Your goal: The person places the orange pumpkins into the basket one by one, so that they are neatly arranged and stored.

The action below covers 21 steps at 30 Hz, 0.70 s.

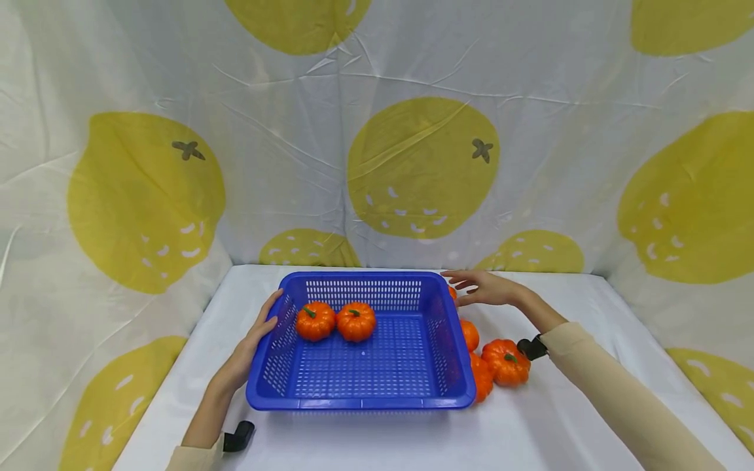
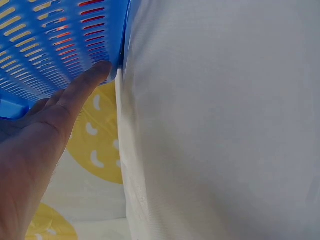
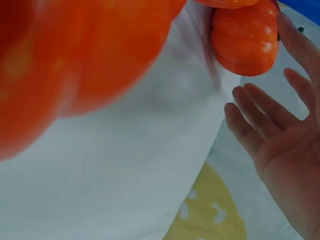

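A blue plastic basket [image 1: 359, 403] with perforated walls stands in the middle, holding two small orange pumpkins [image 1: 356, 324] side by side at its left. My left hand [image 1: 244, 353] touches the basket's left side with its fingers extended; in the left wrist view the thumb [image 2: 92, 80] lies along the slotted wall. Beyond the basket's back right corner, my right hand [image 1: 485, 289] hovers with fingers spread, holding nothing. Close to its fingers in the right wrist view is an orange pumpkin [image 3: 245, 42], largely hidden by that hand in the head view.
Along the basket's right side lie more orange pumpkins, one [image 1: 505, 362] farther out and others partly behind the rim [image 1: 469, 335]. A white cloth covers the table [image 1: 565, 418]. Lemon-patterned curtains [image 1: 283, 163] hang behind and at both sides.
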Available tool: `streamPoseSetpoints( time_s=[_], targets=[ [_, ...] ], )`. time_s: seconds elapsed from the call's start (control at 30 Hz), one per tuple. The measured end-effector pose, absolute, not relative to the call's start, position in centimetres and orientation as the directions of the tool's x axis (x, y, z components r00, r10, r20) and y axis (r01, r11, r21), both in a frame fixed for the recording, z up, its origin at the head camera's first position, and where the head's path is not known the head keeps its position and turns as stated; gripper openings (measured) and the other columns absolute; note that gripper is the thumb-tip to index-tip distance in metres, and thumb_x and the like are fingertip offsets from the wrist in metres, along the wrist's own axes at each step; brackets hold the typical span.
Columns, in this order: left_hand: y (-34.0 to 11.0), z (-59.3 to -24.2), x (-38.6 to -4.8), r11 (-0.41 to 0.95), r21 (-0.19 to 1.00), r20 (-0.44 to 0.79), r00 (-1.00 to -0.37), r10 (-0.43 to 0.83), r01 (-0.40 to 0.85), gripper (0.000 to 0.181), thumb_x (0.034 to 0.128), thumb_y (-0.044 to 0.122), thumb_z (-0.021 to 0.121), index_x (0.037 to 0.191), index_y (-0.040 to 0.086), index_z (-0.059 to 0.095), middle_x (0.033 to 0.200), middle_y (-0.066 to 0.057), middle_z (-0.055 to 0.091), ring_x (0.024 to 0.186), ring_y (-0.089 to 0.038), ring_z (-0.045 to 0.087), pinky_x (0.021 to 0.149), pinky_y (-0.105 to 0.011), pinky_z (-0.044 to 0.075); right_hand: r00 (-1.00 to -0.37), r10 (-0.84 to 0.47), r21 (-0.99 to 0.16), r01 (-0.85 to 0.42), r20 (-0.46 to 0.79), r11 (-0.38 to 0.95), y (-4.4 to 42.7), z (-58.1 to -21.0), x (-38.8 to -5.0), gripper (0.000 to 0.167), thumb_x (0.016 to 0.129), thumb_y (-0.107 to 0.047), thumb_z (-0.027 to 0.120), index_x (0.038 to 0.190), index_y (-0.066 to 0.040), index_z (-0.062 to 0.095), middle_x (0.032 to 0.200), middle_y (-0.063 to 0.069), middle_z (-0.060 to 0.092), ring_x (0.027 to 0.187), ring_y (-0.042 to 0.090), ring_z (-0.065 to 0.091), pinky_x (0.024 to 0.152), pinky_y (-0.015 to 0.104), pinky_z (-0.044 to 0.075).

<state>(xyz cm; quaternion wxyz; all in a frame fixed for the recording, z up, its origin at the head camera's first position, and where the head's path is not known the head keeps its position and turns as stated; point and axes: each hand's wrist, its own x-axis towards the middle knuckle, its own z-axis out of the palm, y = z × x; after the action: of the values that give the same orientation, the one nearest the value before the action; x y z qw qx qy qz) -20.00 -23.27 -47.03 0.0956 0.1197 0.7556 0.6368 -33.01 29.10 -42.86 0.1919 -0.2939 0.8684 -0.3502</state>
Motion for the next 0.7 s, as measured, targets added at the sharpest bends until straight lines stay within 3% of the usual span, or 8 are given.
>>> streamPoseSetpoints(
  time_s=[0.37, 0.7],
  targets=[
    [-23.3, -47.4, -20.1, 0.159, 0.985, 0.011, -0.955, 0.297, 0.061, 0.058, 0.1107, 0.04, 0.023, 0.166, 0.039, 0.006, 0.176, -0.006, -0.007, 0.161, -0.044, -0.005, 0.12, -0.078, -0.005, -0.717, -0.688, -0.723, -0.414, -0.115, 0.553, 29.0, -43.6, -33.8, 0.069, 0.097, -0.012, 0.071, 0.155, 0.006, 0.039, 0.148, 0.034, 0.052, 0.133, 0.053, 0.055, 0.106, 0.052, 0.053],
    [-23.4, -47.4, -20.1, 0.155, 0.986, 0.014, -0.954, 0.299, 0.063, 0.058, 0.1108, 0.04, 0.023, 0.167, 0.038, 0.006, 0.176, -0.006, -0.007, 0.161, -0.044, -0.005, 0.12, -0.078, -0.005, -0.693, -0.708, -0.707, -0.432, -0.137, 0.56, 28.7, -43.4, -34.2, 0.063, 0.099, -0.011, 0.068, 0.153, 0.008, 0.041, 0.148, 0.033, 0.052, 0.131, 0.05, 0.057, 0.106, 0.055, 0.053]
  ],
)
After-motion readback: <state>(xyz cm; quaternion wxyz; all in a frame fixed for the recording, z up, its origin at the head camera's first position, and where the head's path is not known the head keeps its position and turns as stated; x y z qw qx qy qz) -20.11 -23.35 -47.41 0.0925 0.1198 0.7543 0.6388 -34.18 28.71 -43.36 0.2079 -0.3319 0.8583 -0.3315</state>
